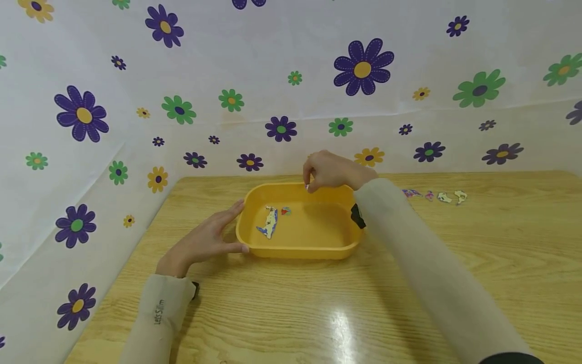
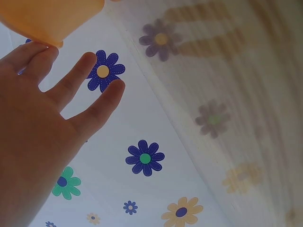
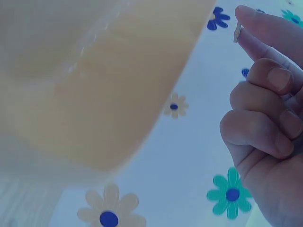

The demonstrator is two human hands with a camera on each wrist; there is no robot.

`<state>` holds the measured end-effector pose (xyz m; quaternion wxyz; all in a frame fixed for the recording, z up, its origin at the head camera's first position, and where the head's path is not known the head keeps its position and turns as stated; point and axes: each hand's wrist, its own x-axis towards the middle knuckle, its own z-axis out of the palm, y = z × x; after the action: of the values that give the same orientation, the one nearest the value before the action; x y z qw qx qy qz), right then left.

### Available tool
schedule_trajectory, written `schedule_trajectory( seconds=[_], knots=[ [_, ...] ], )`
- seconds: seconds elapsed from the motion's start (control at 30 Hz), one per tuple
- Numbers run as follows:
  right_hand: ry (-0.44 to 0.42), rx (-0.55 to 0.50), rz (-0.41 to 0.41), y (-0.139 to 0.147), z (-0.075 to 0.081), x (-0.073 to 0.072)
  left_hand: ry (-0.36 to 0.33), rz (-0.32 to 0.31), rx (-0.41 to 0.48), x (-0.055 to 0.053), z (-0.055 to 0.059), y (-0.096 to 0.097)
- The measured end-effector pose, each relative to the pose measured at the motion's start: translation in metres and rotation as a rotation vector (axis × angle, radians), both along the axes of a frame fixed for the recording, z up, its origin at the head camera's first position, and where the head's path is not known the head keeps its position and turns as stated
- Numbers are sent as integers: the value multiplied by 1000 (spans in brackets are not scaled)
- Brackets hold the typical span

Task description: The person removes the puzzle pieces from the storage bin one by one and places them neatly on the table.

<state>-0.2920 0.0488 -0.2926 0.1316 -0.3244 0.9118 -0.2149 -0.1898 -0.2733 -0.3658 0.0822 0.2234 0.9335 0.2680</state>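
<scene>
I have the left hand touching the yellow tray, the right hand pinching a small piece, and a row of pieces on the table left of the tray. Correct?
No: the row of pieces is on the table right of the yellow tray, as the head view shows. The left hand touches the tray, and the right hand pinches a small piece.

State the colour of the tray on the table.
The tray is yellow-orange; it shows best in the head view.

The right wrist view blurs and crops the tray [image 3: 128, 85].
</scene>
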Motion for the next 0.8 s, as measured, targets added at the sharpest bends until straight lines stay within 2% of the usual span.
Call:
schedule_trajectory(
  seconds=[0.5, 0.8],
  knots=[
    [18, -52, -29, 44, -2, -7, 0, 1, -1, 0, 0, -1],
    [27, -43, -108, 79, -5, -4, -2, 1, 1, 0, 1, 0]
  ],
)
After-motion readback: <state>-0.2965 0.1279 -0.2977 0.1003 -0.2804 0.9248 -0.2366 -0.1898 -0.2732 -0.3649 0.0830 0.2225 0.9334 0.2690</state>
